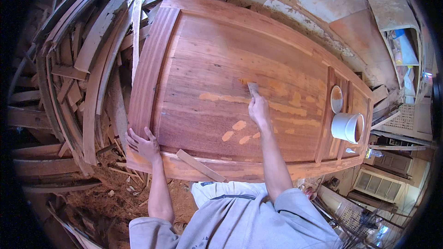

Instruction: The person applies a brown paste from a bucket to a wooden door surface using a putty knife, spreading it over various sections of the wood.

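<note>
A large reddish-brown wooden door (198,69) lies flat in front of me. My right hand (259,109) grips a putty knife (253,87), its blade against the panel beside a small dab of orange filler (242,81). Several smeared orange filler patches (226,97) mark the panel, some in long streaks. My left hand (144,145) rests with fingers spread on the door's near left corner and holds nothing. Near that hand, a thin wood strip (200,165) lies slantwise over the door's near edge.
On the door's right part stand a white tub (345,127) and its round lid (337,99), with a small white nozzle-like piece (350,150) nearby. Scrap boards (99,55) pile up at the left. Sawdust (110,198) covers the floor. A shelf (401,50) stands at the far right.
</note>
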